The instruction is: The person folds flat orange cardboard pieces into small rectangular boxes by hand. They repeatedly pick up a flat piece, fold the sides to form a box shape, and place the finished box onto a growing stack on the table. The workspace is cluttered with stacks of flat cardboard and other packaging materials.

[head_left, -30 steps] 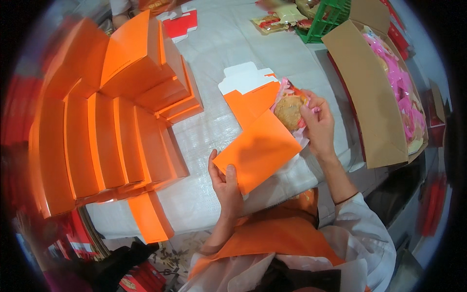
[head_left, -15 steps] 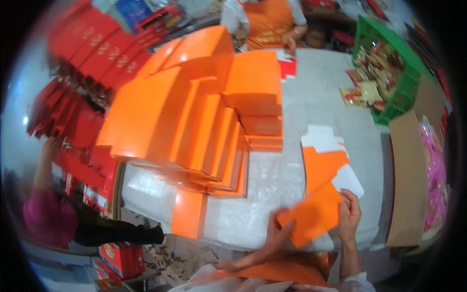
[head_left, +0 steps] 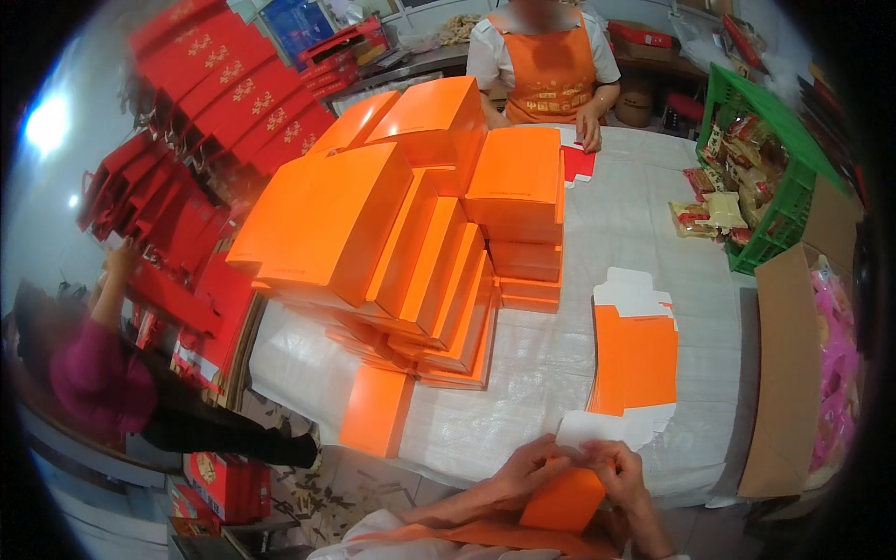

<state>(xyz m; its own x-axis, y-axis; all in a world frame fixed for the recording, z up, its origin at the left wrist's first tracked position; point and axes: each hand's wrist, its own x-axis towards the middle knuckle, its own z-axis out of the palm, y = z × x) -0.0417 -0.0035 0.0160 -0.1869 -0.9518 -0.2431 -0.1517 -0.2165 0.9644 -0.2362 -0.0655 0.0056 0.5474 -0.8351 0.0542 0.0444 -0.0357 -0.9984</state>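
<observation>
Close to my body, both hands grip an orange carton by its upper edge. My left hand has its fingers closed at the carton's upper left. My right hand pinches the upper right, its fingertips almost meeting those of the left. The fingers hide much of that edge. Just beyond them lies a pile of flat orange carton blanks with white flaps; whether the nearest white flap belongs to the pile or the held carton, I cannot tell.
Stacked orange boxes stand high left of centre, one lower box at the table's front edge. At right are a green crate of wrapped packets and a cardboard box. Two co-workers are across and left; red boxes pile behind.
The orange carton has come down toward my body, away from the pile of blanks. Both hands have drawn closer together at its upper edge. The head view has shifted slightly.
</observation>
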